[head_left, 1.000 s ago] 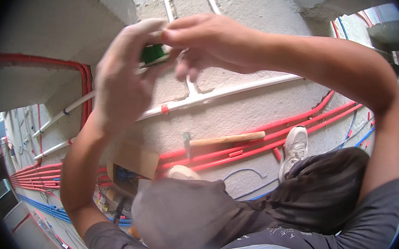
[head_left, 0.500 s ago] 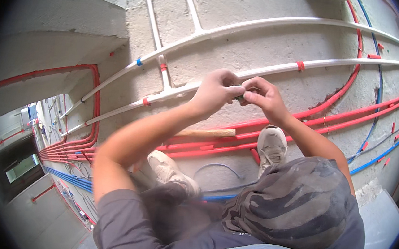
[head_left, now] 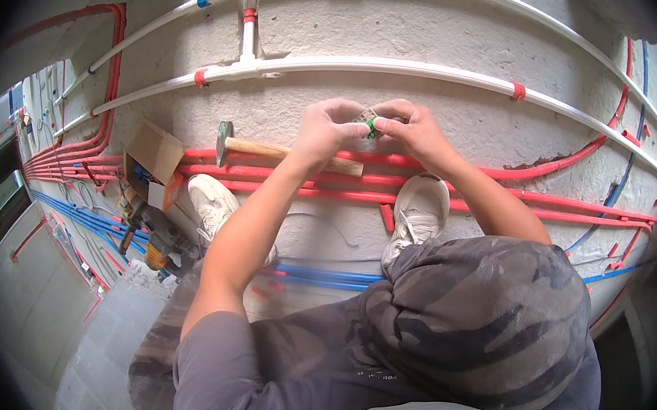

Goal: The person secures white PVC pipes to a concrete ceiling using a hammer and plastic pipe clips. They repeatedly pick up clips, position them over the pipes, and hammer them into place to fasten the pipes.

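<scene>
In front of the wall my left hand (head_left: 324,133) and my right hand (head_left: 413,131) meet, both closed at the fingertips. Between them they pinch a small bright green piece (head_left: 372,127) with a pale, grid-like part on top; its kind is too small to tell. Below the hands, a hammer (head_left: 271,150) with a wooden handle lies along the red pipes (head_left: 377,184), its head to the left. My left forearm passes in front of part of the handle.
Two white pipes (head_left: 403,69) cross the wall above my hands. At the left stand an open cardboard box (head_left: 155,151) and a yellow-and-black power tool (head_left: 157,241). Blue pipes (head_left: 322,276) run between my shoes (head_left: 420,213) and legs.
The view has shifted, bringing the hammer head, box and power tool into sight. My hands stay together, and the green piece between them shows more.
</scene>
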Motion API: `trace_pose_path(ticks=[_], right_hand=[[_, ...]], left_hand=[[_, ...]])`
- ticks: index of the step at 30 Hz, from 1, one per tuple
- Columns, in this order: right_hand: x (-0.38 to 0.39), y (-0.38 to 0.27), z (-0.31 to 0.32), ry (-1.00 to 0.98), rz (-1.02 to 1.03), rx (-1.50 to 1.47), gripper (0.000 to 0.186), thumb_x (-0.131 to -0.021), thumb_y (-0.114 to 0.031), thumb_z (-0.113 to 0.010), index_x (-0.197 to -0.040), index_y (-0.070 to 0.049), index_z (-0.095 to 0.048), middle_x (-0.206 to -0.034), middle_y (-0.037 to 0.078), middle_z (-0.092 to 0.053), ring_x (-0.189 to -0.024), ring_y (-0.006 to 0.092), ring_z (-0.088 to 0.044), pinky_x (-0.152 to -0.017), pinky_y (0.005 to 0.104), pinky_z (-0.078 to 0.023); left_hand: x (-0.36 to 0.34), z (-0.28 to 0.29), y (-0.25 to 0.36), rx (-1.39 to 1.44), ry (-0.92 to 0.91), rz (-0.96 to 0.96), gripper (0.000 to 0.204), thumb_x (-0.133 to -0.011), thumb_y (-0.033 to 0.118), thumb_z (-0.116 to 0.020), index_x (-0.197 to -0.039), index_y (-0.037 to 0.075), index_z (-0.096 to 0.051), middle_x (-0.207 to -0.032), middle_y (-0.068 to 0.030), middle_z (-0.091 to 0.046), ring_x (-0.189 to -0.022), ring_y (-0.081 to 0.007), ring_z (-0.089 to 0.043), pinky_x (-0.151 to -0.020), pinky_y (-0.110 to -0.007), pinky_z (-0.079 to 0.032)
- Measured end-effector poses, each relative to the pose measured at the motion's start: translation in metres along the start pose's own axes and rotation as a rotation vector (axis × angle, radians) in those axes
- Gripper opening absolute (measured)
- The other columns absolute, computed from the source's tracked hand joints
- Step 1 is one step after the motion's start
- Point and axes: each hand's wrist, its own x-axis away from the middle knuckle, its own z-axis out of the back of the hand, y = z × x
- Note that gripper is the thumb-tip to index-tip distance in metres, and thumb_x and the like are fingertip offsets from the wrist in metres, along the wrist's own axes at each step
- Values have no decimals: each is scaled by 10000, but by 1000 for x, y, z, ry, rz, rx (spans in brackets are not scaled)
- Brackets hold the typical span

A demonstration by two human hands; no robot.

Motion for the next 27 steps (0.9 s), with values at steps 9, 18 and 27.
trace_pose_path(ticks=[9, 18, 27], right_hand=[[-24, 9, 13, 215, 414, 480, 290, -950, -121, -728, -1206, 11, -761, -1144, 154, -722, -1035, 240, -732, -910, 365, -573], [-8, 4, 15, 205, 313, 501, 296, -882, -130, -805, -1126, 29, -754, -1087, 145, -729, -952, 243, -734, -860, 374, -583], [2, -1, 16, 265, 437, 970, 265, -945, -185, -754, -1159, -31, -737, -1154, 187, -717, -1061, 373, -712, -928, 458, -567]], left_hand=[[-24, -19, 7, -39, 50, -45, 277, -904, -52, -797, -1178, -39, -756, -1014, -83, -775, -890, -135, -719, -806, -280, -584], [16, 23, 21, -804, -128, -294, 419, -846, 127, -856, -1208, -4, -693, -1128, -119, -687, -1028, -281, -691, -902, -415, -573], [50, 61, -13, -1740, -310, -517, 231, -819, 126, -696, -1036, 66, -644, -1074, -145, -656, -1070, -344, -666, -906, -487, -521]])
